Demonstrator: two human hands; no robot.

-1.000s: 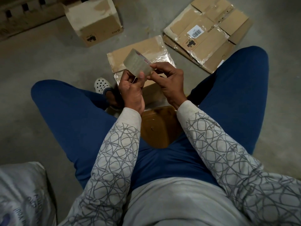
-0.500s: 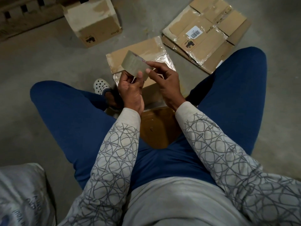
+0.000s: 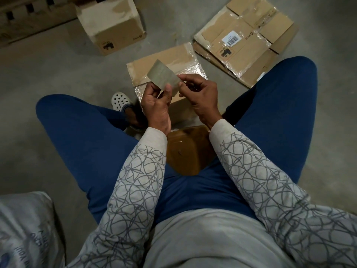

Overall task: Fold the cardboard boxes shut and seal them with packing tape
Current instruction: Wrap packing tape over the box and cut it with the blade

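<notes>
Hands meet in front of a seated person's knees, above a grey concrete floor (image 3: 58, 70). The left hand (image 3: 156, 102) grips a dull greenish-brown roll of packing tape (image 3: 163, 75) from below. Its thumb lies up across the near face and its fingers curl behind, so the roll stands tilted with its broad outer band toward the camera. The right hand (image 3: 201, 93) pinches the roll's right edge between thumb and forefinger, the other fingers curled loosely beneath; whether a loose end of tape is lifted there I cannot tell. On the floor below the roll lies a flattened brown cardboard box with shiny clear tape along its edges (image 3: 173, 59). Near its right corner sits a stack of flattened brown cardboard boxes bearing a white barcode label (image 3: 245, 41). An assembled brown cardboard box with a pale, dusty top (image 3: 116, 29) stands well apart at the upper left. The person sits on a rounded brown wooden stool (image 3: 185, 151), seen between legs in blue trousers (image 3: 87, 132). A white perforated clog (image 3: 119, 99) rests just beside the flattened box's left edge, and a grey printed sack (image 3: 25, 229) fills the lower left corner.
</notes>
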